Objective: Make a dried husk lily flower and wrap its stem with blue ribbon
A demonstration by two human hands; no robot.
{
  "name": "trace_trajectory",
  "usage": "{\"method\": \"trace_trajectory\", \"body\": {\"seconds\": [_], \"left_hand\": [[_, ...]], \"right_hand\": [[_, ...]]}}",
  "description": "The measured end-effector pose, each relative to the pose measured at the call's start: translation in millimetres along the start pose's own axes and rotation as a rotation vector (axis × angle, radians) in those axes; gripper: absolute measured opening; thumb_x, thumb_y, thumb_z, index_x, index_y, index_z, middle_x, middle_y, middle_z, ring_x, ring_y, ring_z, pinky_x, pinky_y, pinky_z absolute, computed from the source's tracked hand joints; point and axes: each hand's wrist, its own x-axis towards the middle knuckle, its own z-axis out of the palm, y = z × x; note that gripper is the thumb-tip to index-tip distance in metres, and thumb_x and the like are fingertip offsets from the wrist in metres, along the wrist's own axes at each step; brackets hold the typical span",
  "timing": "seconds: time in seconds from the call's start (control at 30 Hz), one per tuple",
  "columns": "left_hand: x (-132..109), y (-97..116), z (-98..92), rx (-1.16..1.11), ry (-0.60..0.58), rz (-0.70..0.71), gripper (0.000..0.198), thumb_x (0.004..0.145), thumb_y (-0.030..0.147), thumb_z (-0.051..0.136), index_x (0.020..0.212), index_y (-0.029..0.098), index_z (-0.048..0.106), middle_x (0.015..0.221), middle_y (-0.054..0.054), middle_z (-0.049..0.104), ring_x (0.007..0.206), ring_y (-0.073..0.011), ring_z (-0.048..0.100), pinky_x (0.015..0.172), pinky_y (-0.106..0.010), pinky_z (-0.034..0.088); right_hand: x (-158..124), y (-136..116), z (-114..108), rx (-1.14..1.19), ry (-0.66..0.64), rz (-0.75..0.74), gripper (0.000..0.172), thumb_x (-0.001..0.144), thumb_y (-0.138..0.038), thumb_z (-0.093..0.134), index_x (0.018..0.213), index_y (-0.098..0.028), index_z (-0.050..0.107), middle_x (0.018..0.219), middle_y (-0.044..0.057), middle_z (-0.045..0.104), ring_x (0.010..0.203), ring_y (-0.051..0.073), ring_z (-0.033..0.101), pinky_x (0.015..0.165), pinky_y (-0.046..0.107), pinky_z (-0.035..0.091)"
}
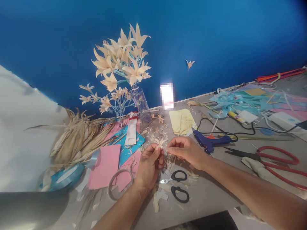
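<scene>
My left hand and my right hand meet over the grey table, both pinched on a small cream husk flower held between their fingertips. Loose husk scraps lie under the hands. Black-handled scissors rest just below my right wrist. A roll of clear tape lies beside my left wrist.
A vase of cream husk flowers stands at the blue wall. Dried husks and pink and blue paper lie left. A blue glue gun, large red-handled scissors, yellow paper and light blue ribbon lie right.
</scene>
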Motion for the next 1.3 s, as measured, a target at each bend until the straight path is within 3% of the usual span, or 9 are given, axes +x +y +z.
{"method": "trace_trajectory", "body": {"seconds": [0.2,0.43,0.6,0.77,1.07,1.3], "left_hand": [[-2,-2,1.5,-0.052,-0.035,-0.039,0.035,0.077,0.035,0.08,0.075,0.018,0.049,0.063,0.006,0.055,0.044,-0.0043,0.038,0.043,-0.017,0.028],[1,-4,-0.1,-0.073,-0.113,-0.041,0.033,0.077,0.032,0.08,0.074,0.019,0.05,0.055,0.007,0.051,0.042,-0.0042,0.032,0.042,-0.017,0.024],[1,5,-7.9,0.183,-0.176,0.075,0.028,0.079,0.042,0.079,0.075,0.018,0.064,0.052,0.005,0.051,0.043,-0.0055,0.036,0.045,-0.019,0.028],[-7,23,-11.0,0.481,-0.4,0.017,0.03,0.081,0.042,0.077,0.07,0.015,0.071,0.054,0.0,0.053,0.048,-0.0091,0.044,0.048,-0.022,0.032],[-11,23,-12.4,0.299,-0.646,-0.331,0.036,0.075,0.047,0.08,0.067,0.015,0.067,0.054,0.0,0.048,0.046,-0.0096,0.041,0.048,-0.025,0.028],[-11,20,-5.5,0.226,-0.669,-0.386,0.041,0.074,0.051,0.077,0.057,0.017,0.06,0.046,0.005,0.035,0.041,-0.0102,0.037,0.047,-0.026,0.024]], "right_hand": [[-3,-5,1,-0.297,0.057,-0.208,0.011,0.081,-0.026,0.066,0.075,-0.017,0.066,0.063,-0.002,0.058,0.057,0.01,0.045,0.052,0.023,0.034],[-4,2,0,-0.511,0.172,-0.418,0.01,0.086,-0.02,0.061,0.077,-0.02,0.066,0.071,0.0,0.065,0.059,0.013,0.05,0.058,0.025,0.04],[-5,1,-2,-0.464,0.15,-0.617,0.013,0.092,-0.019,0.06,0.081,-0.021,0.068,0.078,0.003,0.068,0.072,0.017,0.06,0.069,0.028,0.046],[-8,-1,-9,-0.425,0.005,-0.827,0.013,0.096,-0.026,0.063,0.088,-0.022,0.073,0.087,0.007,0.071,0.079,0.018,0.066,0.071,0.029,0.051],[-11,-14,-21,-0.434,-0.301,-0.635,0.019,0.093,-0.036,0.069,0.088,-0.021,0.079,0.088,0.007,0.068,0.075,0.016,0.064,0.069,0.028,0.05],[-12,-19,-24,-0.449,-0.33,-0.548,0.023,0.093,-0.039,0.069,0.085,-0.019,0.078,0.087,0.007,0.069,0.069,0.014,0.061,0.064,0.026,0.048]]}}
